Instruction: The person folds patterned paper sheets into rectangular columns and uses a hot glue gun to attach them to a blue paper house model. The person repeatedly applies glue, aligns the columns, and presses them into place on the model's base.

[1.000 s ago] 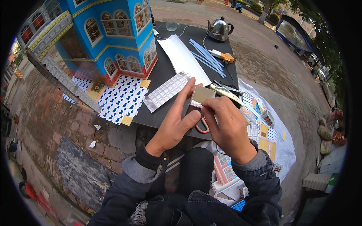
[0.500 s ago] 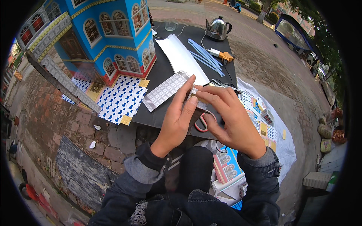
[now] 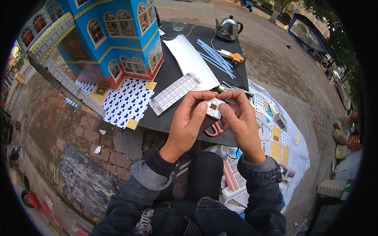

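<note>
Between my two hands is a small folded card box (image 3: 214,111), its pale patterned top marked with a dark gold square. My left hand (image 3: 188,122) grips its left side, thumb on the near top edge and fingers curled behind. The right hand (image 3: 243,122) pinches the opposite side with thumb and fingertips. Most of the box's lower part is hidden by my fingers. Just below it lie red-and-grey scissor handles (image 3: 215,129) on the black table (image 3: 157,122). A grey patterned card strip (image 3: 173,94) lies to the left of my hands.
A blue model house (image 3: 122,45) with a checkered base stands left. Behind my hands are white paper (image 3: 188,59), blue glue sticks (image 3: 215,63), an orange glue gun (image 3: 237,58), a kettle (image 3: 228,29) and a glass jar (image 3: 179,26). Printed card pieces (image 3: 280,153) cover a white sheet (image 3: 301,157) at right.
My right hand has drawn in and turned from lying over the box to pinching its side. The box has tilted, so its patterned top with the gold square now shows.
</note>
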A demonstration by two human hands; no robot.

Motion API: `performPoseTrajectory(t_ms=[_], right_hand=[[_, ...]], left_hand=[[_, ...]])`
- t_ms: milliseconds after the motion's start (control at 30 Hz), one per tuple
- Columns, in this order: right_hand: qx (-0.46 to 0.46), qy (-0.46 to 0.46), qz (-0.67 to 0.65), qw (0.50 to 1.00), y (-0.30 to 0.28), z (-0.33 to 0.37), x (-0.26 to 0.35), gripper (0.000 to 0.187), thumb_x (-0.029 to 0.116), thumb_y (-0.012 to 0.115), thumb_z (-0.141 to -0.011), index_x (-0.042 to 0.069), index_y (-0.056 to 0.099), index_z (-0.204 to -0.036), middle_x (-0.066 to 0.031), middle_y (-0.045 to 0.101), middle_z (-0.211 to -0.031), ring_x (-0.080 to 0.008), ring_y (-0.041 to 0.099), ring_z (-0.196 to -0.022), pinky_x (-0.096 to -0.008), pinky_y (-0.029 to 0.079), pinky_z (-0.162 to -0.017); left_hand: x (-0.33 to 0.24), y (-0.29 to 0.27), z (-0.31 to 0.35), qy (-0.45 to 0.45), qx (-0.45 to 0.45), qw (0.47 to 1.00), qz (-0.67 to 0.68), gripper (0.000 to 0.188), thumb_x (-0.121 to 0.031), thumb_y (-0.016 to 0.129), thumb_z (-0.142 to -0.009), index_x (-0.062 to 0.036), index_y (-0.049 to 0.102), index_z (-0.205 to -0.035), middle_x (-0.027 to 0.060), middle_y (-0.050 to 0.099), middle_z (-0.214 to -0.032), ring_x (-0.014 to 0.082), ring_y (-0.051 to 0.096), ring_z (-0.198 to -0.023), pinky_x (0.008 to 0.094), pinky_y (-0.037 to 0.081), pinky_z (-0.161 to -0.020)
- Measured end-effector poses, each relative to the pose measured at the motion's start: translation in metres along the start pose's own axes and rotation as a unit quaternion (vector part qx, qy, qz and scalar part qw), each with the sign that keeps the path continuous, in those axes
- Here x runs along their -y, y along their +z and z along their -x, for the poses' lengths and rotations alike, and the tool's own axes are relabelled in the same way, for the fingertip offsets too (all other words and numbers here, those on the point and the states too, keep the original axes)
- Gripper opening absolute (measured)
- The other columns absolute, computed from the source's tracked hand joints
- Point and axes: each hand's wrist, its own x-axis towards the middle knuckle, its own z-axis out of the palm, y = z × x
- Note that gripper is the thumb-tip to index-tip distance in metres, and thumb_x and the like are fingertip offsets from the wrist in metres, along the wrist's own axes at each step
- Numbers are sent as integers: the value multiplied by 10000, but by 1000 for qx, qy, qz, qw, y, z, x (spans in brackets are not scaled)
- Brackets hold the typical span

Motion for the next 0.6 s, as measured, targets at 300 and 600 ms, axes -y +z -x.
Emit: performPoseTrajectory(t_ms=[300, 600], right_hand=[[-85, -65, -24, 994, 32, 10, -10, 123, 108, 605, -1026, 27, 558, -1105, 8, 616, -860, -1, 494, -634, -183, 382, -515], [-10, -182, 192, 964, 16, 21, -9, 235, 22, 676, -957, -22, 610, -1178, -110, 570, -1317, -32, 474, -788, -219, 512, -718]], left_hand=[[-10, 5, 8, -23, -31, 999, -5, 328, -18, 471, -1013, 16, 457, -1338, 123, 570, -1301, 152, 548, -1222, 317, 411, -1086], [-9, -6, 10, 35, -33, 996, -81, 389, -248, 425, -1124, 38, 627, -1295, 148, 589, -1405, 214, 562, -1291, 334, 424, -1100]])
